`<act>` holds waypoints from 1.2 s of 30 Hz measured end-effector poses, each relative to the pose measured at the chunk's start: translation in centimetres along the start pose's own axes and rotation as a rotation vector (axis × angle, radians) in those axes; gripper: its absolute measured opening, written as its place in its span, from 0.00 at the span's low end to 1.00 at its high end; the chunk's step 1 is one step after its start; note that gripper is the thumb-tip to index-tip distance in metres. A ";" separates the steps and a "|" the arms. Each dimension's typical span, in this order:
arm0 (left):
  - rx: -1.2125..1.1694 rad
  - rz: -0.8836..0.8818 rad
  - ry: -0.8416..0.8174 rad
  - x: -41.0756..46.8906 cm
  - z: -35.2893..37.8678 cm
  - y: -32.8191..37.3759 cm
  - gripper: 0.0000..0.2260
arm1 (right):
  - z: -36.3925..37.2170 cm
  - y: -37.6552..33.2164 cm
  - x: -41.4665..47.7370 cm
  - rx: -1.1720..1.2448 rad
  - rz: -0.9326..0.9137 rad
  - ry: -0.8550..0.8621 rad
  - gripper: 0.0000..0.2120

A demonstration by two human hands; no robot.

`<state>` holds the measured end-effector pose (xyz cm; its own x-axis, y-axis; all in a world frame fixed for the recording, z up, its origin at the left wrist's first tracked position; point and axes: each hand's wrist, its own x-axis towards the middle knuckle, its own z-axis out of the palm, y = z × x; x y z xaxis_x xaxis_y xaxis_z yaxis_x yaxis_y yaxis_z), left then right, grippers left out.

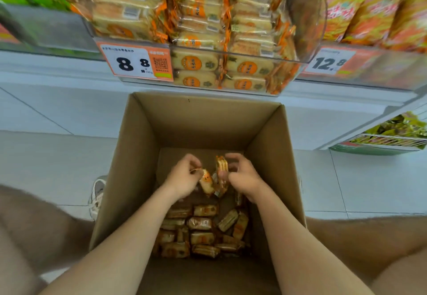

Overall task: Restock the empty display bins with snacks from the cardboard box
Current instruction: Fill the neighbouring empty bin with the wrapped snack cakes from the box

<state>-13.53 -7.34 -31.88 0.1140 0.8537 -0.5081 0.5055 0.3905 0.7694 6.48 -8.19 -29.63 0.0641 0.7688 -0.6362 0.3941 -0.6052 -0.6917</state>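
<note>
The left hand (182, 175) pinches one packet (205, 182) by the crimped end of its wrapper, so the grip is narrow and the packet dangles. The right hand (242, 176) curls its fingers round what looks like two packets (221, 167), stood on end; the hand hides any others. Both hands are deep inside the cardboard box (143, 156), toward its twelve o'clock wall. The weak point is probably the left pinch: a slick wrapper held by its tail could slip or swing on the lift and drop back into the box. The right-hand bunch might also splay and shed a packet against the box wall. The loose packets (199, 223) on the box floor, at six o'clock of the hands, number roughly a dozen. They overlap, so the exact count cannot be told. Beyond the box at twelve o'clock stands one clear display bin (254, 54), already heaped with the same packets, too many to count. More laid on top could slide over its front lip. Two price tags flank it, one at ten o'clock (136, 63) and one at two o'clock (330, 62). One shoe (97, 197) shows on the floor at nine o'clock of the box.
</note>
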 end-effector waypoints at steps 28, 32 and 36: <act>-0.245 0.484 0.045 -12.9 -16.5 23.3 0.11 | -10.0 -22.1 -15.8 0.266 -0.591 -0.015 0.19; -0.344 0.532 0.074 -13.0 -15.7 23.2 0.12 | -9.7 -22.1 -16.0 0.298 -0.659 -0.038 0.17; -0.391 0.569 0.030 -13.2 -15.8 23.7 0.12 | -9.3 -22.4 -16.5 0.258 -0.722 0.000 0.22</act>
<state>-16.51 -3.91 -0.83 0.2438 0.9696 0.0228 0.0283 -0.0307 0.9991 5.13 -5.41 -0.51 -0.1276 0.9918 0.0043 0.1114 0.0186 -0.9936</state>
